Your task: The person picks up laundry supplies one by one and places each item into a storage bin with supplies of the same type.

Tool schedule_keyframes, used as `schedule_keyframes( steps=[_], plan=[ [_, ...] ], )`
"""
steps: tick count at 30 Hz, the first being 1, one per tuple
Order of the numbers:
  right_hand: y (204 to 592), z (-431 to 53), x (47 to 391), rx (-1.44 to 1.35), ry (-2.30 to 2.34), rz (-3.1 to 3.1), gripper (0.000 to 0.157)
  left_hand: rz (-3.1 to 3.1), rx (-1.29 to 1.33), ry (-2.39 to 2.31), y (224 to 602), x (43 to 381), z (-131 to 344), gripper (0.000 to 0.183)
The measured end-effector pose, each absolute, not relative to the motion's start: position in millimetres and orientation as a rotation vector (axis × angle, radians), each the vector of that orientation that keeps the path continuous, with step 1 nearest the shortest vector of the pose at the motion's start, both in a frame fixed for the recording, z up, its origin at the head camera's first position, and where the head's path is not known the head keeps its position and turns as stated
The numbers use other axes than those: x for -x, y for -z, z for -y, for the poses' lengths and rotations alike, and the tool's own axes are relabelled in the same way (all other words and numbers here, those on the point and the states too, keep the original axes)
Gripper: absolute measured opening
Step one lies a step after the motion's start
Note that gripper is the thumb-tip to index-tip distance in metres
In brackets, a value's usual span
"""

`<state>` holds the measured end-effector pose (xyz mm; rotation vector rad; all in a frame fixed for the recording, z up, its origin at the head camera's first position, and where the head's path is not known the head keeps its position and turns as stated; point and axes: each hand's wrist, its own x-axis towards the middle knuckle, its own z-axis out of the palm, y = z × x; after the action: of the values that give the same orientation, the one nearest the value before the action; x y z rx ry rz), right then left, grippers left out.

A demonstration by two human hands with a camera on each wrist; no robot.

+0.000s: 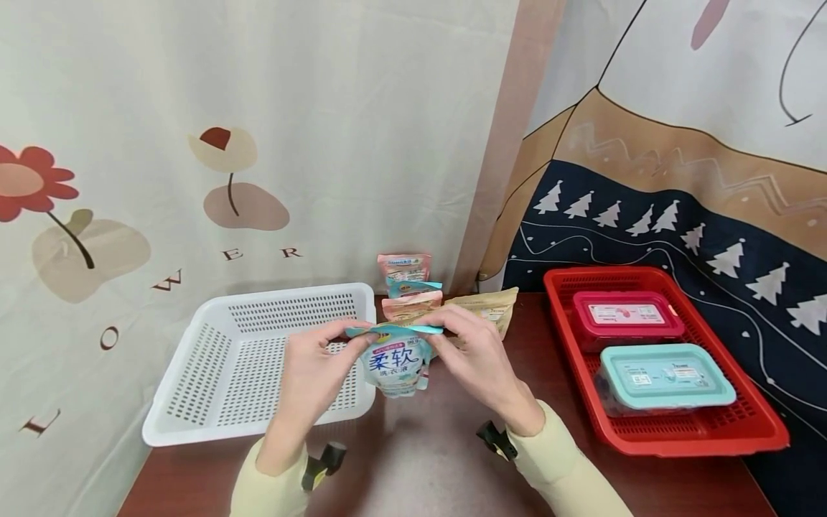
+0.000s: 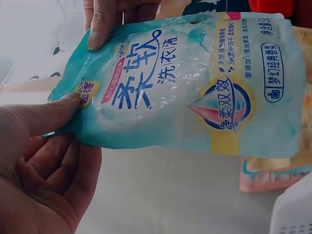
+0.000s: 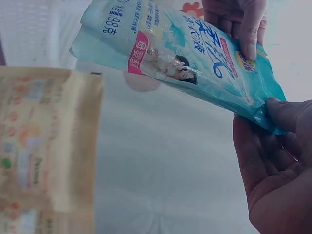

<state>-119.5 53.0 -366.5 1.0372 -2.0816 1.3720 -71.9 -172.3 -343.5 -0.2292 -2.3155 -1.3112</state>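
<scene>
A light-blue pouch of laundry detergent [image 1: 397, 362] hangs upright above the table, its printed front towards the head camera. My left hand [image 1: 313, 370] pinches one top corner between thumb and fingers, and my right hand [image 1: 481, 362] pinches the other. In the left wrist view the pouch [image 2: 190, 87] shows its full front, with the left thumb pressed on the top edge. The right wrist view catches the side of the pouch [image 3: 185, 53] with a small picture of a person printed on it. Behind it, partly hidden, stand pink pouches [image 1: 405, 268] and another blue pouch [image 1: 416, 289].
A white perforated basket [image 1: 258, 427] sits to the left. Tan packages [image 1: 497, 307] stand behind my right hand. On the right, a red basket [image 1: 691, 449] holds a container with a pink lid [image 1: 627, 316] and one with a teal lid [image 1: 672, 377]. Printed curtains hang behind the table.
</scene>
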Motion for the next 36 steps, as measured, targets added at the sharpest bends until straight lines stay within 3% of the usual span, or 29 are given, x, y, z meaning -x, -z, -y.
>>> schedule_keyframes(
  steps=[17, 26, 36],
  plan=[
    [332.5, 9.8, 138.1, -1.072, -1.389, 2.077, 0.01, 2.198, 0.111, 1.298, 313.1, 80.2, 220.7, 0.011],
    [339.9, 49.5, 161.0, -1.05, -1.255, 2.204, 0.01, 2.297, 0.031, 1.177, 322.1, 106.1, 254.6, 0.009],
    [354.6, 80.9, 182.4, -1.039, -0.994, 2.543, 0.017, 2.597, 0.116, 0.838, 328.9, 134.2, 289.8, 0.009]
  ],
)
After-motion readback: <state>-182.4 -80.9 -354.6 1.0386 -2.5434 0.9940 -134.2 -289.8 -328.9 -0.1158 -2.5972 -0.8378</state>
